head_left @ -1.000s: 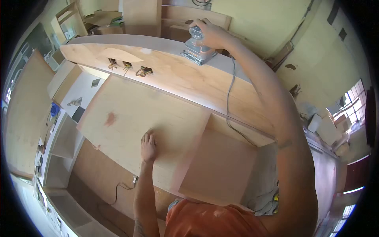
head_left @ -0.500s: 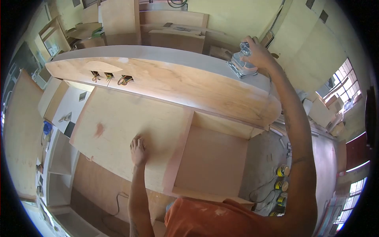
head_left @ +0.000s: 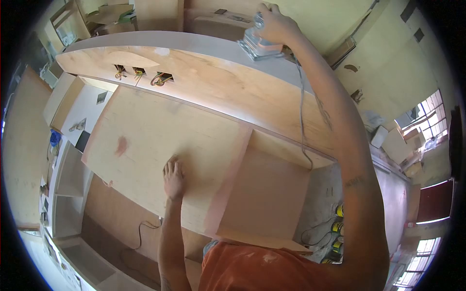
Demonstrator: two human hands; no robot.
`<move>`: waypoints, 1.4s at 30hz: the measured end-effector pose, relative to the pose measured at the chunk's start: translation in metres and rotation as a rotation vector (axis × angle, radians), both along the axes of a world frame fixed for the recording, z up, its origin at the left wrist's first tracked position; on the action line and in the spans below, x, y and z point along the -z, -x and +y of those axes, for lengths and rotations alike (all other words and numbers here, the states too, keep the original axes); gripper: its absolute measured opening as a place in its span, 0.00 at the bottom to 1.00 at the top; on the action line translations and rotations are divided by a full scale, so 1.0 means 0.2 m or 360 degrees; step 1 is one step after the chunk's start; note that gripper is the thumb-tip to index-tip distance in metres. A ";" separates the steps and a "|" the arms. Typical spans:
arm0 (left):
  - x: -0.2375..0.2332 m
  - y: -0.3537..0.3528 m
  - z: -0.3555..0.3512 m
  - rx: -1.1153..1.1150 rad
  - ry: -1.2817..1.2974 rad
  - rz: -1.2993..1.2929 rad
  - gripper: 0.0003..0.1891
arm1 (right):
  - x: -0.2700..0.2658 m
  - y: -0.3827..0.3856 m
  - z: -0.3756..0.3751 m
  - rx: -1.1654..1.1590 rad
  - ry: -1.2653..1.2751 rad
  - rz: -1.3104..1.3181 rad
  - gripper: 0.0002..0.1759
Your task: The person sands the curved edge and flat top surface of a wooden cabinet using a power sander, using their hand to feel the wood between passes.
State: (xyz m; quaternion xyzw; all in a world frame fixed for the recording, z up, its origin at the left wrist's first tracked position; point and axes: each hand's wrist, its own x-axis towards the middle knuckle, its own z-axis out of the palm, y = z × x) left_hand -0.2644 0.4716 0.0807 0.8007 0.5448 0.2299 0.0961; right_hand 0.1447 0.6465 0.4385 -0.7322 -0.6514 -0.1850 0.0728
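My right hand [head_left: 277, 26] grips an electric palm sander [head_left: 256, 47], whose base rests on the grey top edge [head_left: 194, 44] of a long curved wooden headboard-like piece [head_left: 228, 75]. From the sander a grey power cord [head_left: 302, 111] hangs down across the wooden front. My left hand [head_left: 173, 179] lies with fingers spread on a pale plywood panel [head_left: 145, 131], bearing a reddish smear [head_left: 121, 146] to its left. Bundles of coloured wires [head_left: 159, 79] poke out of square cutouts in the headboard's front.
Right of the panel is an open compartment [head_left: 269, 189]. Several yellow-and-black cans [head_left: 337, 227] stand on the floor near my right side. White shelving [head_left: 68, 213] runs along the left, and a loose cable [head_left: 141, 233] lies below the panel.
My right hand has slid the sander leftward along the headboard's top edge, and its cord now shows against the front. My left hand stays on the panel. The view has shifted.
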 end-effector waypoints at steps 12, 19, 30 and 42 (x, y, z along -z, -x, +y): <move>-0.03 0.00 -0.01 -0.0024 0.0013 -0.0005 0.18 | -0.07 0.55 0.32 -0.0375 0.0025 0.0110 0.42; 0.02 0.01 0.02 0.0021 -0.0058 -0.0120 0.17 | -0.06 0.43 0.23 -0.0566 0.0189 0.0178 0.46; 0.06 0.02 0.02 0.0067 -0.0101 -0.0132 0.19 | -0.02 -0.28 -0.52 -0.0237 0.0067 0.0348 0.40; 0.06 -0.01 0.04 -0.0049 -0.0055 -0.0064 0.17 | -0.03 -0.65 -0.85 0.0512 0.0081 0.0123 0.47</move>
